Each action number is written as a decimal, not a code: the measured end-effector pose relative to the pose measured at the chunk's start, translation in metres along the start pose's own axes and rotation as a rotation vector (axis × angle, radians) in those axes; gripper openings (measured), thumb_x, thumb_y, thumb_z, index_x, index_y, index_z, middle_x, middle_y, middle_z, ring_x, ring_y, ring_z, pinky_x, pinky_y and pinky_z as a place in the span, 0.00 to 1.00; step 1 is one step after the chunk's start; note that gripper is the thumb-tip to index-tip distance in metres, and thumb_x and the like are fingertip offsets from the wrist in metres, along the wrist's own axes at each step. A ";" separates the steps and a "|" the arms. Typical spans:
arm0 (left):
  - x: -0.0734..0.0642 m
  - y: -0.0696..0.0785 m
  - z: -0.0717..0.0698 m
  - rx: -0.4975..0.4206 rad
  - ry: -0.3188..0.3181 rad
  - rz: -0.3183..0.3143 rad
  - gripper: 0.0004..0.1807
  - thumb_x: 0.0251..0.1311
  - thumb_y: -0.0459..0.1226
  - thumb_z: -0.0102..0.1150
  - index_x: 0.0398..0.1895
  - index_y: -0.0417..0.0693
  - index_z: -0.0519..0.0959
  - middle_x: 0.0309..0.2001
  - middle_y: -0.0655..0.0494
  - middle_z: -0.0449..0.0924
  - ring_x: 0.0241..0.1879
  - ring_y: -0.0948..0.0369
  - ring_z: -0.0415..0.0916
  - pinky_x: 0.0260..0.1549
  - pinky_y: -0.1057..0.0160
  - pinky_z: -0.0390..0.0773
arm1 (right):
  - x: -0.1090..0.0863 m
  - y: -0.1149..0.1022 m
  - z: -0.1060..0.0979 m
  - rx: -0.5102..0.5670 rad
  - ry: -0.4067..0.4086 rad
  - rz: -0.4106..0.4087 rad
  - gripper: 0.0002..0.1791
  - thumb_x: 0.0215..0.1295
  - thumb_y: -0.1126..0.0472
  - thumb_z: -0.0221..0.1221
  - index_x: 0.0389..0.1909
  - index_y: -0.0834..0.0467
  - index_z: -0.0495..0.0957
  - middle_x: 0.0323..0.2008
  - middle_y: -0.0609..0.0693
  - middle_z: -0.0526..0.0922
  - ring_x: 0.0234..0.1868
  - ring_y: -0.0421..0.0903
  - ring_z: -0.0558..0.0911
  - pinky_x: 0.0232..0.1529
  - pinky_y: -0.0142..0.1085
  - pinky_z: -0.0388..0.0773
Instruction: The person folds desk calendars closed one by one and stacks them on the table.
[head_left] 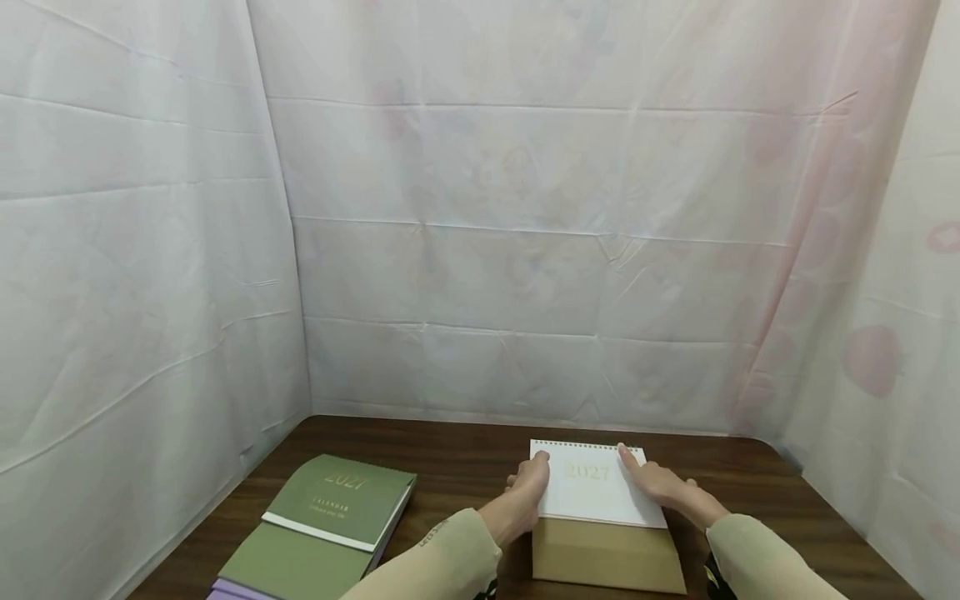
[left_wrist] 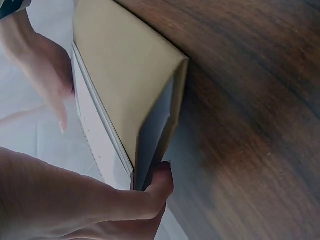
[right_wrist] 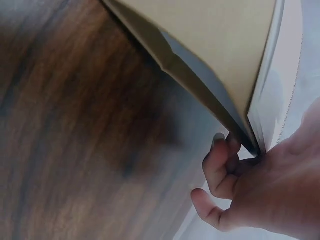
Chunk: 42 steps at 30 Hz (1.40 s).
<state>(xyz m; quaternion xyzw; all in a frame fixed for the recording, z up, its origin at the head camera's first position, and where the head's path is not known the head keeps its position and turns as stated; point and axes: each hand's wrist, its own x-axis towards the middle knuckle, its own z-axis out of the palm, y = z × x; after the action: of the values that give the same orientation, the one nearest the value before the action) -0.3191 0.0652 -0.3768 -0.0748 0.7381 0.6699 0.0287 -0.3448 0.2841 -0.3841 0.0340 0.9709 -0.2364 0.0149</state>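
A desk calendar (head_left: 587, 490) with a white cover, a gold "2027" and a spiral binding along its top leans back on a tan folded card stand (head_left: 607, 556). My left hand (head_left: 523, 497) grips its left side, with the thumb at the front edge. On the right side my right hand (head_left: 667, 486) holds it, thumb lying on the white cover near the top corner. Both wrist views show the hollow side of the tan stand (left_wrist: 120, 75), with fingers curled at the calendar's edges. Some fingers are hidden behind the calendar.
A green calendar (head_left: 341, 500), also marked "2027", lies at the left of the dark wooden table (head_left: 457, 450), with purple edges (head_left: 236, 590) showing below it. Pale cloth curtains (head_left: 510, 250) hang behind the table and at both sides.
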 end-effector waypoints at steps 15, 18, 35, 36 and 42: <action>-0.001 -0.010 0.007 0.079 0.048 0.005 0.38 0.62 0.50 0.44 0.67 0.29 0.60 0.68 0.22 0.49 0.67 0.29 0.44 0.67 0.31 0.42 | 0.001 0.009 0.012 -0.083 0.010 -0.005 0.52 0.72 0.32 0.23 0.60 0.77 0.67 0.59 0.76 0.70 0.60 0.76 0.68 0.59 0.76 0.48; -0.001 -0.010 0.008 0.090 0.045 0.008 0.38 0.62 0.50 0.44 0.68 0.29 0.60 0.68 0.22 0.49 0.67 0.29 0.44 0.67 0.31 0.42 | 0.001 0.008 0.012 -0.097 0.016 -0.002 0.51 0.72 0.32 0.23 0.59 0.75 0.69 0.58 0.75 0.71 0.59 0.75 0.69 0.59 0.75 0.47; 0.006 -0.011 0.006 0.246 0.032 0.143 0.37 0.61 0.46 0.48 0.67 0.30 0.59 0.64 0.30 0.60 0.65 0.36 0.52 0.65 0.34 0.53 | -0.001 0.004 0.007 -0.188 0.083 -0.040 0.43 0.73 0.36 0.30 0.53 0.73 0.74 0.50 0.71 0.79 0.47 0.67 0.79 0.42 0.60 0.72; 0.009 -0.011 0.004 0.326 0.024 0.213 0.37 0.63 0.46 0.48 0.68 0.30 0.58 0.66 0.31 0.59 0.67 0.37 0.52 0.65 0.35 0.53 | -0.001 0.006 0.006 -0.188 0.095 -0.056 0.43 0.74 0.37 0.31 0.53 0.73 0.74 0.49 0.72 0.79 0.47 0.68 0.79 0.40 0.59 0.74; 0.034 -0.022 -0.007 0.975 -0.025 0.757 0.36 0.74 0.52 0.33 0.76 0.40 0.46 0.77 0.42 0.43 0.77 0.46 0.38 0.72 0.40 0.46 | -0.004 0.011 0.015 -0.151 0.249 -0.268 0.37 0.76 0.42 0.37 0.65 0.72 0.64 0.62 0.74 0.69 0.61 0.75 0.67 0.52 0.67 0.67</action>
<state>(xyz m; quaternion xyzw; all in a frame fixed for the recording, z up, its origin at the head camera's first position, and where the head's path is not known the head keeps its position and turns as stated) -0.3486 0.0537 -0.4023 0.2221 0.9343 0.2199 -0.1716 -0.3400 0.2869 -0.4019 -0.0676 0.9761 -0.1569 -0.1342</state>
